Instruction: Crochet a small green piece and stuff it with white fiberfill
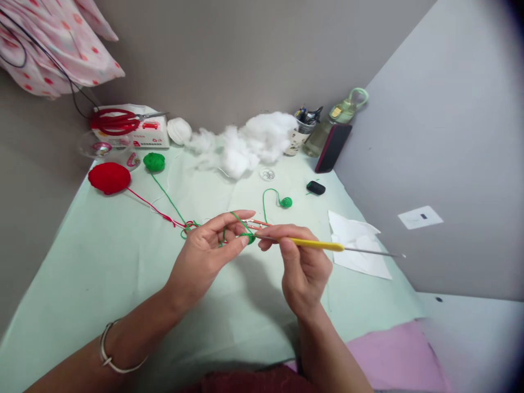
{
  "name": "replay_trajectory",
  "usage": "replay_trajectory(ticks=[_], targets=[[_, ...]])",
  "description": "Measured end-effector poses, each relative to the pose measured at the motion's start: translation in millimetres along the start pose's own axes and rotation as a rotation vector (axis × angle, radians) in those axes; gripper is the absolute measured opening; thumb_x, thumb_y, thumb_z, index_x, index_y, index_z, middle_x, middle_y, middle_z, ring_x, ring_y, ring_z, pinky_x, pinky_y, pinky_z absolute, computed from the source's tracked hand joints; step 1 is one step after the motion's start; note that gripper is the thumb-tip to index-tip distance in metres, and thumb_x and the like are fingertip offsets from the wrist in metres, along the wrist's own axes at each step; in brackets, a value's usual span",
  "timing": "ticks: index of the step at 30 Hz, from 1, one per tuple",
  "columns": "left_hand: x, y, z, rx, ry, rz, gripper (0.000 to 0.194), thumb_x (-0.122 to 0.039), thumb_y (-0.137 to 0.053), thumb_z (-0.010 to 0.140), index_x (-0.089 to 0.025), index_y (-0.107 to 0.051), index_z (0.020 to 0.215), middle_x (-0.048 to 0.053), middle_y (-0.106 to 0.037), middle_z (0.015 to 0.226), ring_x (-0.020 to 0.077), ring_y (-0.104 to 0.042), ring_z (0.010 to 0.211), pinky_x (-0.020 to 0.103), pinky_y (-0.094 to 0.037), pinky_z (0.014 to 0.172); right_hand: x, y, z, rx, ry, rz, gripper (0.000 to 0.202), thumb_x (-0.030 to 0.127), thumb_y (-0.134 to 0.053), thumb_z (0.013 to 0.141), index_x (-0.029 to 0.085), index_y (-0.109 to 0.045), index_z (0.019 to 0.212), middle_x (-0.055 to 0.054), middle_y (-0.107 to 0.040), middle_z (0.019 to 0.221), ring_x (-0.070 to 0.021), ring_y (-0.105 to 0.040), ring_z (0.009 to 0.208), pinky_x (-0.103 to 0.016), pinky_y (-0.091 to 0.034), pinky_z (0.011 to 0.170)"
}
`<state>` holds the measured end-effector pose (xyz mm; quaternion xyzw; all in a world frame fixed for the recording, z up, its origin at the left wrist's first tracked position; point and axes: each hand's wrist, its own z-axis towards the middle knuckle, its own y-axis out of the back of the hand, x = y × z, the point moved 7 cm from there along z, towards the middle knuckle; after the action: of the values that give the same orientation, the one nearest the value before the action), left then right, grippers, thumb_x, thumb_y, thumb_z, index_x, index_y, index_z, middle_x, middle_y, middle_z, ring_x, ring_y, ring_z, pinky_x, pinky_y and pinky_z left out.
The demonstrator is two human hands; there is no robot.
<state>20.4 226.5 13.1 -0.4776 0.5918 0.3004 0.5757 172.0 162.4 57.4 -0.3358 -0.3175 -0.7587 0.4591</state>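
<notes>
Green crochet (251,238), near the view's centre, is pinched between thumb and fingers of the left hand (204,248); yarn (241,222) is draped over its forefinger. At the crochet's three o'clock, a hook (315,243) is clamped in the fingers of the right hand (306,267), its tip held at the stitches. Stuffing (241,150) is seen at twelve, a green ball (154,162) at ten, paper (368,256) at three, beyond the right hand.

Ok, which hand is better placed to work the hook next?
Probably the right: the right hand grips the yellow-handled hook, its working end at the small green piece, which the left hand is occupied pinching.
</notes>
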Motion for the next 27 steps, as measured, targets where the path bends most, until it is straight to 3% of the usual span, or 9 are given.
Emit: replay_trajectory(ticks=[4, 7, 9, 12, 14, 17, 22, 25, 27], targets=[[2.5, -1.2, -3.4, -0.044, -0.002, -0.019, 0.033, -0.029, -0.083, 0.086, -0.033, -0.081, 0.118, -0.003, -0.063, 0.088, 0.0109, -0.049, 0.074, 0.024, -0.043, 0.075, 10.8, -9.0, -5.9, 0.051, 0.235, -0.240, 0.028, 0.008, -0.052, 0.102, 0.023, -0.069, 0.117, -0.006, -0.076, 0.096, -0.0190, -0.074, 0.086, -0.036, -0.063, 0.076], [9.2, -8.8, -4.0, 0.006, 0.093, -0.205, 0.044, -0.033, -0.086, 0.084, -0.031, -0.077, 0.127, -0.004, -0.061, 0.080, 0.0087, -0.045, 0.068, 0.022, -0.042, 0.070, 17.9, -16.6, -15.8, 0.045, 0.424, -0.479, 0.030, 0.007, -0.060, 0.098, 0.023, -0.072, 0.120, -0.010, -0.075, 0.104, -0.0219, -0.073, 0.095, -0.036, -0.063, 0.078], [15.4, -17.1, -3.6, 0.092, 0.226, -0.371, 0.045, -0.034, -0.086, 0.084, -0.027, -0.078, 0.127, -0.008, -0.048, 0.061, 0.0069, -0.035, 0.057, 0.020, -0.043, 0.069, 16.9, -14.0, -16.0, 0.007, 0.403, -0.471, 0.032, 0.010, -0.062, 0.098, 0.027, -0.074, 0.121, -0.009, -0.075, 0.107, -0.0224, -0.073, 0.097, -0.037, -0.063, 0.080], [16.0, -19.5, -0.9, 0.141, 0.309, -0.498, 0.034, -0.029, -0.083, 0.086, -0.021, -0.081, 0.120, -0.013, -0.029, 0.048, 0.0062, -0.024, 0.051, 0.023, -0.049, 0.082, 3.5, -0.9, -5.6, -0.072, 0.139, -0.150, 0.027, 0.013, -0.056, 0.102, 0.028, -0.076, 0.113, -0.004, -0.074, 0.095, -0.0187, -0.072, 0.084, -0.038, -0.062, 0.077], [11.9, -15.4, 1.7, 0.125, 0.266, -0.485, 0.032, -0.025, -0.081, 0.087, -0.022, -0.082, 0.119, -0.012, -0.031, 0.048, 0.0062, -0.025, 0.052, 0.023, -0.050, 0.085, -7.6, 3.2, 0.6, -0.108, -0.037, 0.096, 0.024, 0.018, -0.054, 0.104, 0.026, -0.076, 0.104, -0.003, -0.072, 0.088, -0.0154, -0.067, 0.071, -0.036, -0.059, 0.069], [5.7, -13.4, 2.4, 0.128, 0.176, -0.390, 0.031, -0.026, -0.083, 0.086, -0.027, -0.083, 0.117, -0.007, -0.049, 0.060, 0.0065, -0.036, 0.057, 0.018, -0.044, 0.068, -14.6, -1.5, 4.9, -0.078, -0.144, 0.253, 0.020, 0.023, -0.058, 0.104, 0.024, -0.077, 0.099, -0.003, -0.073, 0.090, -0.0147, -0.065, 0.070, -0.033, -0.056, 0.063], [5.0, -10.9, 0.0, 0.034, 0.095, -0.262, 0.032, -0.027, -0.086, 0.083, -0.030, -0.083, 0.115, -0.003, -0.064, 0.085, 0.0079, -0.047, 0.072, 0.018, -0.039, 0.063, -9.4, -8.7, -1.8, -0.035, -0.041, 0.031, 0.025, 0.015, -0.059, 0.102, 0.029, -0.078, 0.111, -0.003, -0.076, 0.098, -0.0155, -0.069, 0.078, -0.032, -0.060, 0.068], [12.2, -16.3, -0.9, 0.077, 0.181, -0.341, 0.035, -0.030, -0.087, 0.084, -0.029, -0.082, 0.119, -0.005, -0.059, 0.075, 0.0063, -0.038, 0.061, 0.018, -0.038, 0.059, 3.4, -12.6, -8.6, 0.006, 0.181, -0.208, 0.035, 0.010, -0.065, 0.098, 0.032, -0.076, 0.123, -0.006, -0.075, 0.109, -0.0210, -0.074, 0.097, -0.038, -0.063, 0.081], [17.1, -22.4, -1.3, 0.163, 0.276, -0.440, 0.034, -0.032, -0.085, 0.085, -0.024, -0.082, 0.118, -0.008, -0.048, 0.062, 0.0059, -0.031, 0.055, 0.018, -0.044, 0.066, 6.6, -9.9, -8.9, -0.001, 0.232, -0.225, 0.037, 0.009, -0.065, 0.097, 0.032, -0.075, 0.124, -0.006, -0.076, 0.110, -0.0215, -0.074, 0.099, -0.038, -0.063, 0.083]])
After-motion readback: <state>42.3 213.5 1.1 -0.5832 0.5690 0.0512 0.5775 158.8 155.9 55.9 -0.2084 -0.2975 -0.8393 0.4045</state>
